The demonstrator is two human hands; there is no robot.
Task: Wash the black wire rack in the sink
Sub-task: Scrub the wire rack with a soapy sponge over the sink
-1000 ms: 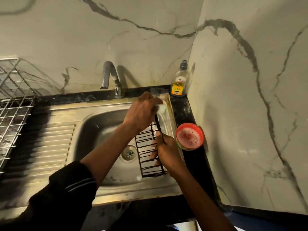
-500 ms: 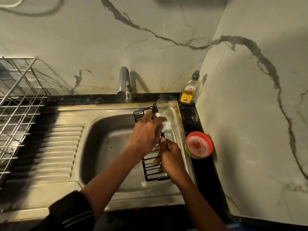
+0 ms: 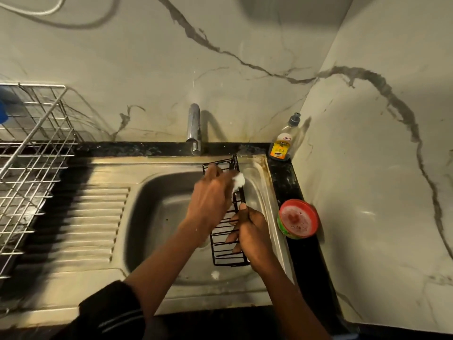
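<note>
rack: black wire rack (image 3: 224, 241) leans in the sink (image 3: 152, 217), right side.
left hand (image 3: 210, 200): fingers (image 3: 213, 172) pinch white foamy pad (image 3: 239, 179) against its far end.
right hand (image 3: 250, 231): fingers curl round its right rail.

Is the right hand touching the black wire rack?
Touching. Head view: the right hand curls its fingers round the black wire rack's rail; the left hand holds a foamy pad against it.

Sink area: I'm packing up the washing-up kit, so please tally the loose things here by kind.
Wire racks: 2 (black wire rack, silver dish rack)
Containers: 2 (soap bottle, red round tub)
Scrubbers: 1 (foamy white pad)
Total: 5
</note>
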